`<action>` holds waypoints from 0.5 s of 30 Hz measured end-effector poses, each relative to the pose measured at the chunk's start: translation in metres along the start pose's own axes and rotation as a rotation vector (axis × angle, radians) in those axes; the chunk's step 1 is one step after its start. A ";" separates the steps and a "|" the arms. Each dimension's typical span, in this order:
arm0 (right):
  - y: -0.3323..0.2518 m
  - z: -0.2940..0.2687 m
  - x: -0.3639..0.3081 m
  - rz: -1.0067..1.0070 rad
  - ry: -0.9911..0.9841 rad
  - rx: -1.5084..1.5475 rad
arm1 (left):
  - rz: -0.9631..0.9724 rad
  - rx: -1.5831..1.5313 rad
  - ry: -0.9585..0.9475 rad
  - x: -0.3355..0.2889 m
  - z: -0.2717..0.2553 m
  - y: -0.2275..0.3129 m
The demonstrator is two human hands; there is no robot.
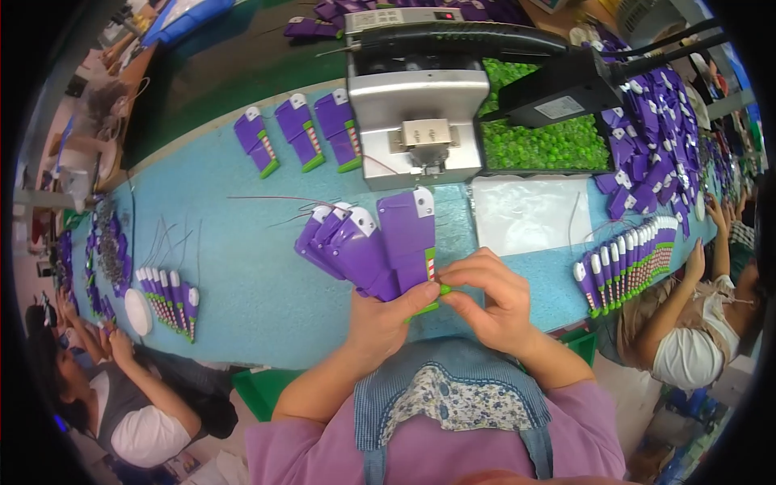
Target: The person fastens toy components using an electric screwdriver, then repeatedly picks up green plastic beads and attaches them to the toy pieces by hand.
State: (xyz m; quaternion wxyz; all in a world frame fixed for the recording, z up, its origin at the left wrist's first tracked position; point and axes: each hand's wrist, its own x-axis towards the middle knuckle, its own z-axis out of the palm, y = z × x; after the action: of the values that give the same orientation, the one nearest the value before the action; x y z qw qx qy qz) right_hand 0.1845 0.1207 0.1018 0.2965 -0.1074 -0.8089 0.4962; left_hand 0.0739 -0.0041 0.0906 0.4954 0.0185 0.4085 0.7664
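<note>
My left hand (378, 322) is closed around a fan of several purple plastic toy parts (406, 234), wing-shaped, with white corners and thin wires trailing off to the left. The frontmost part stands upright and has a green edge with a red-and-white striped strip. My right hand (499, 303) pinches a small green piece (444, 288) with thumb and fingertips, against that part's lower green edge. My left thumb lies right beside it. Whether the green piece is fixed to the part cannot be made out.
Beyond my hands stands a silver machine (420, 97), with a black-handled tool (461, 39) across its top. Right of it is a tray of small green pieces (546, 145). Purple parts lie in a row (303, 133), a heap (655, 129) and a fanned line (626, 263). Co-workers sit on both sides.
</note>
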 end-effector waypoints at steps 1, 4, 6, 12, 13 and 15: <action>-0.001 -0.003 0.000 0.006 0.005 -0.018 | 0.011 0.031 0.022 0.000 0.000 -0.001; 0.004 -0.019 0.002 0.055 0.069 -0.088 | 0.027 0.087 0.042 0.001 0.003 -0.001; 0.021 -0.042 0.002 0.047 0.161 -0.436 | 0.096 0.141 0.082 0.001 -0.001 -0.004; 0.060 -0.074 -0.007 0.102 0.171 -0.882 | 0.037 0.077 -0.059 0.003 -0.008 -0.002; 0.061 -0.073 -0.006 0.103 0.174 -0.881 | 0.036 0.081 -0.061 0.004 -0.006 -0.002; 0.062 -0.068 -0.002 0.077 0.202 -0.931 | 0.022 0.050 -0.053 0.003 -0.002 0.000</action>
State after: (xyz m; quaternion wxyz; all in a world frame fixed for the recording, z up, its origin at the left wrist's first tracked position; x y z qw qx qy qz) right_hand 0.2186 0.2006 0.0700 0.2751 -0.3065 -0.9078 0.0787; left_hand 0.0714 -0.0029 0.0885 0.4969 0.0555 0.4139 0.7607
